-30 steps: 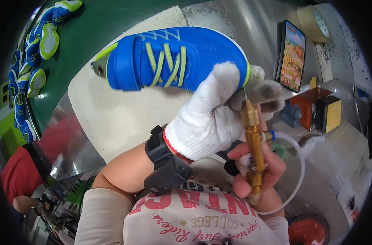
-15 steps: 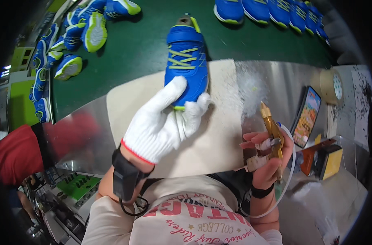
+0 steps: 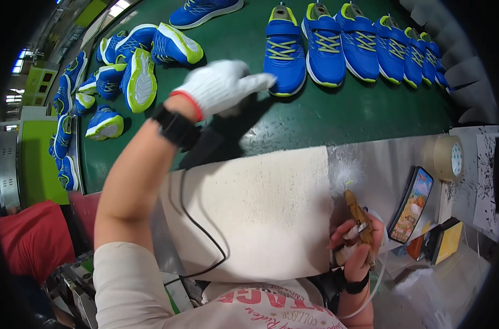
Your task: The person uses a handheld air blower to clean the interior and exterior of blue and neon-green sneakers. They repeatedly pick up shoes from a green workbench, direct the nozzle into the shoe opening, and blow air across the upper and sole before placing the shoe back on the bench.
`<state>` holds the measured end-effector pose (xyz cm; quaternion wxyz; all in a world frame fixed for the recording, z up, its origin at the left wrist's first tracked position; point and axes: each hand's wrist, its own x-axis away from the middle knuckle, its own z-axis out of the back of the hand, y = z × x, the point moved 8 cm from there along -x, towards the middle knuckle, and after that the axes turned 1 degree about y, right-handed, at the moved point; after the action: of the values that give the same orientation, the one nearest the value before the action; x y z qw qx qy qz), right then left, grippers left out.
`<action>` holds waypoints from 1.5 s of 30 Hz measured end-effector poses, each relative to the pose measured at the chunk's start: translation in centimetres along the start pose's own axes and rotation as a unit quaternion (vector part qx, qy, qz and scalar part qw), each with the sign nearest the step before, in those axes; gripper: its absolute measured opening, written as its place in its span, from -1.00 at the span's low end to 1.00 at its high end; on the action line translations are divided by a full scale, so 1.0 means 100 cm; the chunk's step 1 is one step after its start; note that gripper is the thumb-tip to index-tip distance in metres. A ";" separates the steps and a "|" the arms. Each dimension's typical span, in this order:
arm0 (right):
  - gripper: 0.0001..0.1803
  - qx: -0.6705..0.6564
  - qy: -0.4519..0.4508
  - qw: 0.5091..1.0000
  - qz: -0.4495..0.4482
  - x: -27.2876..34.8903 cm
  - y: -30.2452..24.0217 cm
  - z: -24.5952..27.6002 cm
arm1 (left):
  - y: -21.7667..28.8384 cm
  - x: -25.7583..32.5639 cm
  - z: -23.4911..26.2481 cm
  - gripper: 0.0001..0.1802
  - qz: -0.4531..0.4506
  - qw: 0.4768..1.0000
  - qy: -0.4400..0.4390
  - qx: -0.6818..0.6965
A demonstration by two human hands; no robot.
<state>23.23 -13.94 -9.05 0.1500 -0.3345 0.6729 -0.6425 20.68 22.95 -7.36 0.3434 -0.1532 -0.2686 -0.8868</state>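
My left hand (image 3: 219, 88), in a white knit glove with a red cuff, reaches over the green bench, slightly blurred. It holds nothing; one finger points to the toe of a blue shoe (image 3: 285, 63) with lime laces, and I cannot tell whether it touches. That shoe stands upright at the left end of a row of matching blue shoes (image 3: 360, 46). Low on the right, my right hand (image 3: 364, 241), with tape on its fingers, is wrapped round a brass-coloured nozzle gun (image 3: 356, 211) with a pale hose. Its tip points away from me, above the metal bench edge.
More blue shoes (image 3: 140, 79) lie piled at far left; another shoe (image 3: 205, 13) stands at the back. A cream sheet (image 3: 249, 219) covers the near bench. On the right are a phone (image 3: 412, 205) and a tape roll (image 3: 449, 159). A person's red sleeve (image 3: 35, 238) shows at left.
The blue shoe that my left hand held over the cream sheet now stands at the row's left end, released. My left hand has moved forward. The right hand still grips the nozzle gun.
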 end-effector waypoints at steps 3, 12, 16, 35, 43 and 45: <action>-0.16 0.002 -0.005 1.000 0.012 0.002 -0.001 0.002 | 0.004 0.023 0.056 -0.39 -0.194 0.878 0.303 -0.317; -0.25 0.025 -0.029 0.998 0.041 -0.001 -0.008 -0.009 | -0.045 0.056 0.073 -0.42 -0.282 0.828 0.409 -0.259; -0.36 0.116 -0.060 0.990 0.056 0.008 -0.014 -0.019 | -0.055 0.157 0.081 -0.50 -0.123 0.817 0.479 0.298; -0.25 0.003 -0.215 0.959 0.185 0.085 -0.098 -0.088 | 0.078 0.219 -0.011 -0.46 -0.486 0.721 0.020 0.492; -0.09 0.028 -0.246 0.929 0.276 0.057 -0.092 -0.072 | 0.072 0.174 -0.025 -0.42 -0.378 0.717 -0.033 0.585; -0.09 0.006 -0.239 0.937 0.253 0.055 -0.076 -0.071 | 0.054 0.165 -0.032 -0.40 -0.304 0.712 -0.032 0.632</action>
<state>16.70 -11.65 0.48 0.4660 -0.2955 0.6758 -0.4887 12.34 9.03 -0.46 0.0635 0.1614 -0.8096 -0.5608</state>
